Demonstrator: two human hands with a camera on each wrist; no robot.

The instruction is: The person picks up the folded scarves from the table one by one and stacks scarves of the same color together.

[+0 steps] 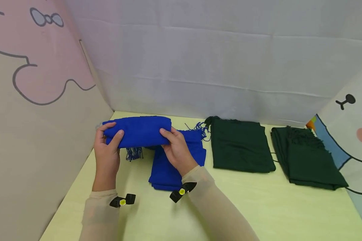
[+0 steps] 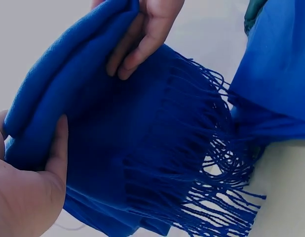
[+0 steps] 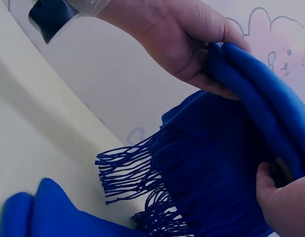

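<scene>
A folded blue scarf (image 1: 138, 132) is held up off the table between both hands. The left hand (image 1: 107, 150) grips its left end, thumb on the near face and fingers behind. At the right end the right hand (image 1: 178, 149) pinches it the same way. Seen from the left wrist, the scarf's top edge is a doubled fold, and a fringe (image 2: 216, 197) of twisted tassels hangs from its lower layer. Behind the right hand, a second folded blue scarf (image 1: 166, 170) lies flat on the table, partly hidden by that hand and wrist.
To the right, a dark green scarf (image 1: 242, 147) lies folded in a square. Farther right is another folded dark green scarf (image 1: 313, 160), its fringe on top. A pale yellow table (image 1: 244, 204) carries them, with a white sheet (image 1: 199, 67) behind and printed panels at both sides.
</scene>
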